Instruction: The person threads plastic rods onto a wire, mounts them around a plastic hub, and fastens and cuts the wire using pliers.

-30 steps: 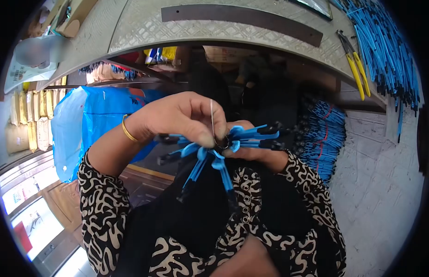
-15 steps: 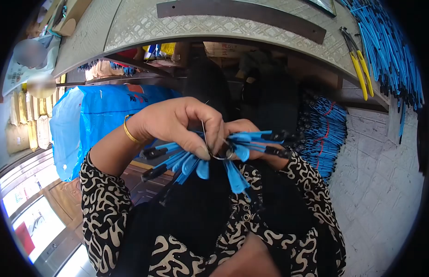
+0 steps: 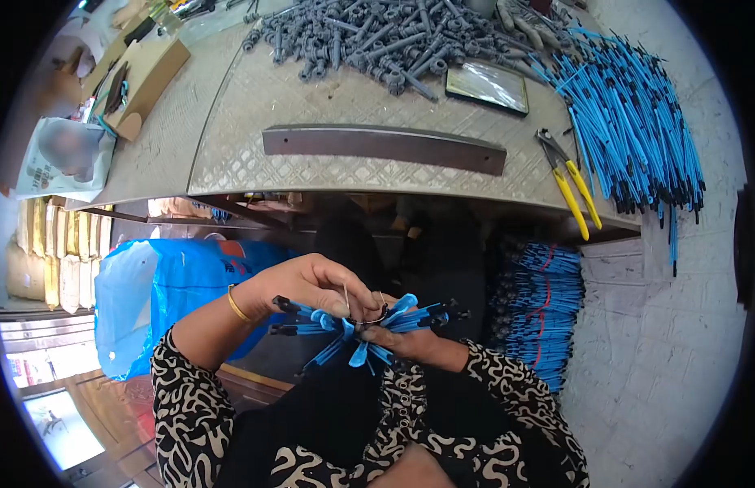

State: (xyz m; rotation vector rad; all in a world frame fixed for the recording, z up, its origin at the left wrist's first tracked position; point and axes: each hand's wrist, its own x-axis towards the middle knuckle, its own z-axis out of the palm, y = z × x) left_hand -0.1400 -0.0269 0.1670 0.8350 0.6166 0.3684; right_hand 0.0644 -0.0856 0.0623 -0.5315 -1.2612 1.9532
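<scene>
A cluster of blue plastic strips (image 3: pixel 359 355) with black ends fans out on a thin wire ring in front of my chest. My left hand (image 3: pixel 312 281), with a gold bracelet on its wrist, pinches the wire from the upper left. From the right, my right hand (image 3: pixel 410 345) grips the ring and the strips beside it, its thumb near the middle of the cluster. Thin wire ends stick up between the two hands. Some strips cover parts of the right fingers.
On the table (image 3: pixel 223 163) lie a dark metal bar (image 3: pixel 385 149), yellow-handled pliers (image 3: pixel 574 191), a phone-like slab (image 3: pixel 487 87), grey plastic fittings (image 3: pixel 353 37) and a blue strip pile (image 3: pixel 637 122). Below stand tied blue bundles (image 3: pixel 544 313) and a blue bag (image 3: pixel 190 285).
The view has tilted up, showing more of the tabletop with the grey fittings. Both hands stay on the wire ring and now sit closer together, with the strips turned a little.
</scene>
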